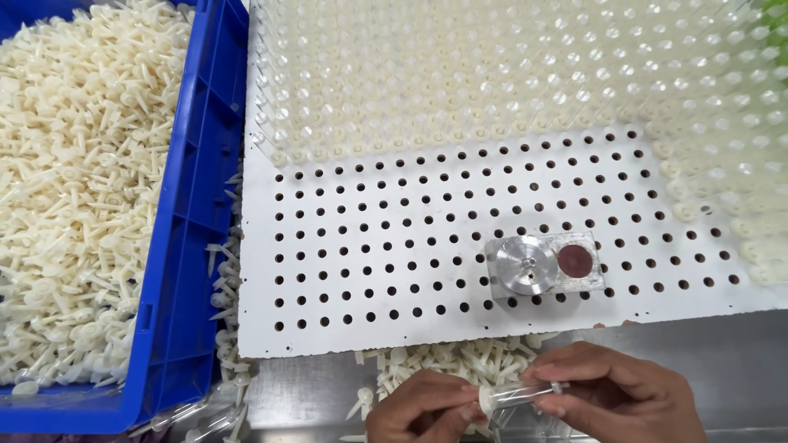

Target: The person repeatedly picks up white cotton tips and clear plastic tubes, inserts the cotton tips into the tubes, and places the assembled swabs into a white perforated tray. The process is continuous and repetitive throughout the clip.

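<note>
Clear tube [525, 392] | pinched between left hand [427, 410], right hand [620, 394]

Clear glossy plastic tube [525, 393] w/ matt cream plastic cap; blue plastic crate [193, 238]; white matt perforated board [345, 246]; shiny metal block [546, 264].

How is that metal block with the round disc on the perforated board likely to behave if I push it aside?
The metal block looks solid and machined, so probably heavy for its size. It lies flat and low on the white perforated board, so it should slide rather than tip or roll. Its smooth faces may be slippery to grip.
</note>
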